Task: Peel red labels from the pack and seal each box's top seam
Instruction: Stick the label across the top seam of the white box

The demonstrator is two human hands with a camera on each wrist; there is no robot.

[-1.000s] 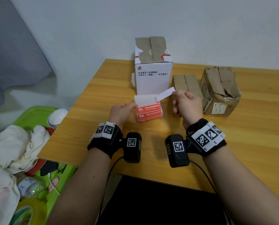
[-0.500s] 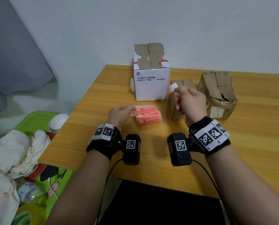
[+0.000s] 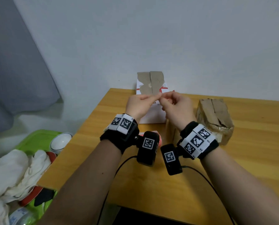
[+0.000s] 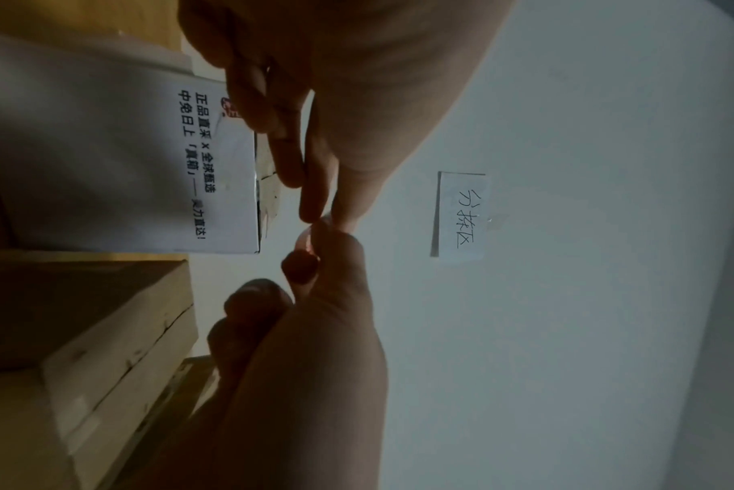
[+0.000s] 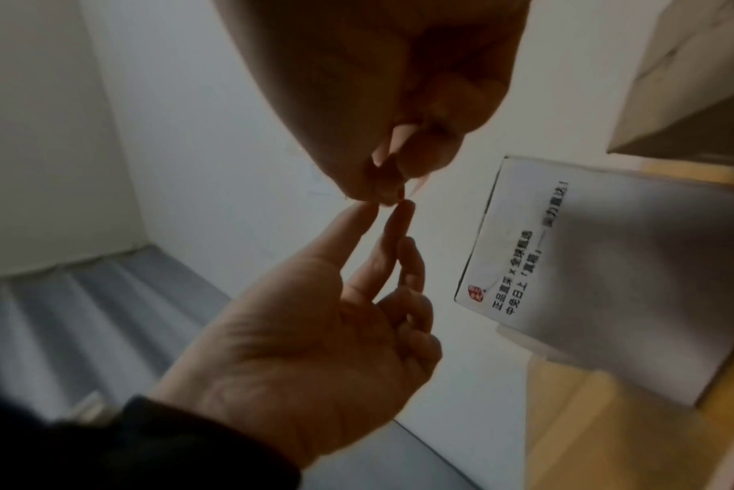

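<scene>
Here the left hand (image 3: 139,103) and the right hand (image 3: 177,105) meet fingertip to fingertip, raised above the table (image 3: 249,159). The right thumb and forefinger are pinched on a small label (image 5: 398,194), which shows only as a reddish sliver, so its shape is hard to make out. The left thumb and forefinger are held straight and close together, and I cannot tell whether they grip the label or only touch it. Just behind the pinch stands the tall white box (image 3: 151,117), its brown top flaps closed, its printed front partly hidden by both hands. Below the wrists lies the red label pack (image 3: 158,140), mostly covered by the left wrist camera. Right of the grip sit two brown boxes, the smaller (image 3: 172,132) behind the right wrist, the larger (image 3: 215,117) farther out.
</scene>
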